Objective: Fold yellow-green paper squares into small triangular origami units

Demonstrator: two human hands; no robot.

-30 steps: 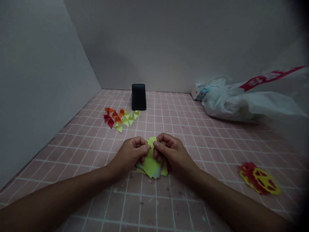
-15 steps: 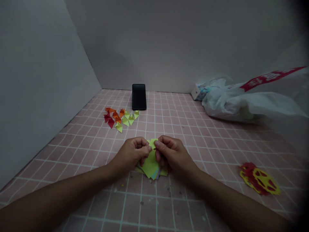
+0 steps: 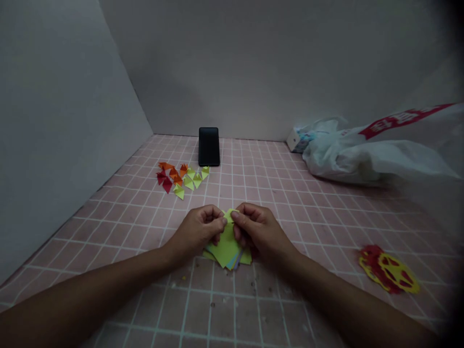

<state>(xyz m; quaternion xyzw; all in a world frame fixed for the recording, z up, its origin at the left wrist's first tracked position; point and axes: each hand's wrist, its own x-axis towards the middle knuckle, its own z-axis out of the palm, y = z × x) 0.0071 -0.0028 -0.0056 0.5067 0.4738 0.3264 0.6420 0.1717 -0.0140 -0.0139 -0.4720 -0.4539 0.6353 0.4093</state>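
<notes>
My left hand [image 3: 197,231] and my right hand [image 3: 255,229] meet at the middle of the pink tiled table [image 3: 319,227]. Both pinch a small yellow-green paper piece [image 3: 229,215] between thumb and fingers. Under the hands lies a small stack of coloured paper squares [image 3: 228,251], a yellow-green sheet on top with blue and purple edges showing. Parts of the stack are hidden by my fingers.
Several folded paper triangles [image 3: 179,177], red, orange and yellow-green, lie at the back left. A black phone [image 3: 209,146] leans on the back wall. A white plastic bag [image 3: 366,154] lies at the right. Red and yellow cut-paper shapes [image 3: 389,269] lie near the right.
The hands stay together on the paper piece with only small finger movements. The piece sits slightly lower between the fingertips than a second ago.
</notes>
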